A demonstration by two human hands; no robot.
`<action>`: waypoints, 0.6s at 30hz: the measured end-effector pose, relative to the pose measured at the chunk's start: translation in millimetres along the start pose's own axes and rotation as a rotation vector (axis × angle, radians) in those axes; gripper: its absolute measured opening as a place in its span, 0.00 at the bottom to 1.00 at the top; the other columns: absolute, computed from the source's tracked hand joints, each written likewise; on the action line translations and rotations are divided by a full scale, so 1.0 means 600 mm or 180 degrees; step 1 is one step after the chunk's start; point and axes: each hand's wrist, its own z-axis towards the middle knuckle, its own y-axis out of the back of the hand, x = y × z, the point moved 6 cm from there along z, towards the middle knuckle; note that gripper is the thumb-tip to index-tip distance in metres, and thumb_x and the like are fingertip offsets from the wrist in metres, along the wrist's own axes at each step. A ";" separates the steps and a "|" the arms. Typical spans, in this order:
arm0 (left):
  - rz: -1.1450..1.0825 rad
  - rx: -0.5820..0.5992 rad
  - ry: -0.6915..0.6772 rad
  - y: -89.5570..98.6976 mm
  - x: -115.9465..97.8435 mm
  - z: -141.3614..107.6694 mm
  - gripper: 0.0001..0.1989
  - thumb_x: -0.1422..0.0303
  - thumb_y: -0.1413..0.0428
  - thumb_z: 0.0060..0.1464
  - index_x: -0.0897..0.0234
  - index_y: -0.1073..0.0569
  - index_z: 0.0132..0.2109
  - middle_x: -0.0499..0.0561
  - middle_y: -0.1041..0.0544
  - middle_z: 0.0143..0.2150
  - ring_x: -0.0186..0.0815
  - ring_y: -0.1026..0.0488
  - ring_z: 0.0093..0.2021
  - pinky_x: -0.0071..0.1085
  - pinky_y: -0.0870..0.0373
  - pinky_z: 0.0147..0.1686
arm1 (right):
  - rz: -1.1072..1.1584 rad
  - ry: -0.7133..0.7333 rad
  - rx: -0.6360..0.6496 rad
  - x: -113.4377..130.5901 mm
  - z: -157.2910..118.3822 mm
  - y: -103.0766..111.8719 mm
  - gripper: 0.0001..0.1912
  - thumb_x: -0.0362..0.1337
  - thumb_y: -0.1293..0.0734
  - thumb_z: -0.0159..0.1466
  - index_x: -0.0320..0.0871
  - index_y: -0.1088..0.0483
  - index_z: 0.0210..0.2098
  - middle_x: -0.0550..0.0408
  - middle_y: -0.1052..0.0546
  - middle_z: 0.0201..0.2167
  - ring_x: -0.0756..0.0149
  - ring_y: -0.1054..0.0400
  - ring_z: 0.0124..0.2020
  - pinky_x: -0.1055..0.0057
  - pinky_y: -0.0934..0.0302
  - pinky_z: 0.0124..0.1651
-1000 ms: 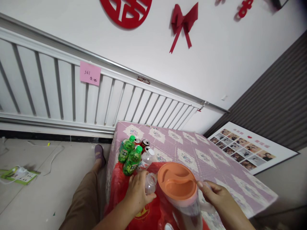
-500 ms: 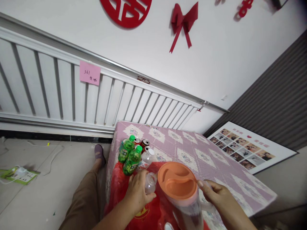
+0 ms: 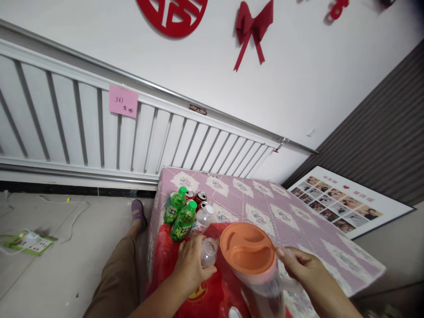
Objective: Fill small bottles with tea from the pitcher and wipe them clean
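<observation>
My left hand [image 3: 191, 260] is wrapped around a clear plastic bottle [image 3: 208, 254] whose mouth is uncapped. Beside it, my right hand [image 3: 303, 265] grips the handle of a clear pitcher [image 3: 265, 296] with an orange lid [image 3: 247, 248]. The pitcher's spout side faces the bottle mouth, very close to it; I cannot tell whether they touch. Dark liquid seems to show through the pitcher wall. Behind my left hand stand two green bottles [image 3: 183, 222] with green caps and a clear bottle [image 3: 203, 218] with a white cap.
Several drink cans [image 3: 200, 198] stand behind the bottles. A red plastic sheet [image 3: 165, 265] covers part of the purple patterned bedspread [image 3: 271, 198]. A white cap-like object [image 3: 234, 312] lies at the bottom edge. A radiator [image 3: 172, 132] runs along the wall; a power strip [image 3: 29, 243] lies on the floor.
The pitcher and my right hand have shifted very slightly right in view. Both hands keep their hold.
</observation>
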 end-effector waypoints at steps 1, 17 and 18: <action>-0.0002 0.0006 -0.0004 0.000 0.000 0.000 0.37 0.68 0.34 0.37 0.63 0.36 0.57 0.59 0.26 0.58 0.52 0.31 0.58 0.52 0.40 0.60 | 0.0055 -0.0065 0.0143 -0.003 0.001 -0.003 0.26 0.59 0.36 0.55 0.44 0.37 0.17 0.60 0.42 0.18 0.68 0.48 0.23 0.71 0.49 0.26; -0.0033 -0.0028 -0.0049 -0.001 0.001 -0.002 0.37 0.68 0.34 0.38 0.62 0.37 0.57 0.59 0.26 0.58 0.51 0.31 0.59 0.51 0.41 0.60 | 0.0100 -0.0155 0.0290 -0.008 0.005 0.005 0.28 0.62 0.36 0.55 0.43 0.32 0.19 0.60 0.41 0.19 0.67 0.48 0.25 0.71 0.50 0.27; -0.0032 -0.0029 -0.0054 -0.001 0.001 -0.002 0.37 0.68 0.34 0.38 0.61 0.36 0.57 0.59 0.26 0.58 0.51 0.31 0.59 0.51 0.41 0.60 | 0.0104 -0.0160 0.0289 -0.008 0.004 0.005 0.28 0.63 0.36 0.55 0.43 0.33 0.18 0.60 0.41 0.19 0.67 0.48 0.25 0.71 0.50 0.27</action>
